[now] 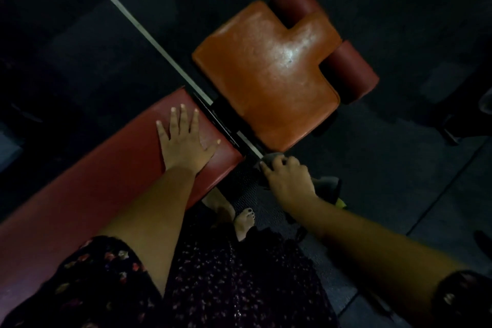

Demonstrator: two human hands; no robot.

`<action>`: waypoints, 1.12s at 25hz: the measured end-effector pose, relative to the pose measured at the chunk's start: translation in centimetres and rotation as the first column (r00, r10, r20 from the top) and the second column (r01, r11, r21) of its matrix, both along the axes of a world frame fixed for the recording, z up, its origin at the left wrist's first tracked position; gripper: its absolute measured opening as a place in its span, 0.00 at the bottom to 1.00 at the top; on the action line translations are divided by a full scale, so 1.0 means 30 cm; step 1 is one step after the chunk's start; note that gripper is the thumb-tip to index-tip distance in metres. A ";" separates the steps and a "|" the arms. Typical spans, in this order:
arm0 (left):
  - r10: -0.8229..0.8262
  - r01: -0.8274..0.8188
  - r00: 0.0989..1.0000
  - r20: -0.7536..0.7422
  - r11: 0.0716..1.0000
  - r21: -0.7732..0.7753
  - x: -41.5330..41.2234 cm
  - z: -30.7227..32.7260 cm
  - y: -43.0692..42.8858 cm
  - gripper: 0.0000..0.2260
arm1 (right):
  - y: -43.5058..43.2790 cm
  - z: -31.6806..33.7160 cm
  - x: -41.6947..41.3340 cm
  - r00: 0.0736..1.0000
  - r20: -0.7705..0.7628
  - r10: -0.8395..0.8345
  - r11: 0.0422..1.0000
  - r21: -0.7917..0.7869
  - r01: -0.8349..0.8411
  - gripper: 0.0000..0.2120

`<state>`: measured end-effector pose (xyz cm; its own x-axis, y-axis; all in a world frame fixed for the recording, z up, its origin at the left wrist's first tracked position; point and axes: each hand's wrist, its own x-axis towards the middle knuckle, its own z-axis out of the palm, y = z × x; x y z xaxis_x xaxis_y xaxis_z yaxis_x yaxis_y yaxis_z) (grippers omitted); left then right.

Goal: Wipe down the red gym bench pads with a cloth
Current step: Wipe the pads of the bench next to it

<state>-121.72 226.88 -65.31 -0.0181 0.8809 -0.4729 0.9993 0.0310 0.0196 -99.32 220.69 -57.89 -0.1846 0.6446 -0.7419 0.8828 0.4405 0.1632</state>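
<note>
Dress (pixel 213 274): dark floral fabric, across the bottom of the view.
Left arm: reaches straight forward from its sleeve.
Left hand (pixel 186 141): flat, palm down, fingers straight and spread, resting on the far end of the long red pad (pixel 93 181).
Foot (pixel 243 221): bare, on the dark floor below the bench.
Right hand (pixel 288 181): knuckles up, fingers curled round the grey cloth (pixel 327 184).
Cloth: at the seat pad's near corner; contact unclear.
Seat pad (pixel 269 72): orange-red, glossy, notched at its far edge.
Rollers (pixel 351 69): two dark red, beyond the notch.
</note>
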 end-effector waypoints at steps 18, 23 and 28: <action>-0.035 0.041 0.987 0.160 0.999 -0.032 -0.070 0.039 0.093 0.40 | 0.483 -0.043 -0.105 0.405 0.102 0.909 0.400 0.060 -0.914 0.21; 0.036 -0.074 0.977 0.208 0.981 0.179 -0.062 0.015 0.058 0.39 | 0.559 -0.105 -0.213 0.595 0.057 0.802 0.552 0.309 -0.774 0.16; 0.211 -0.217 0.967 0.140 0.976 0.026 -0.046 0.025 0.082 0.39 | 0.629 -0.116 -0.222 0.435 0.107 0.894 0.395 0.270 -0.878 0.17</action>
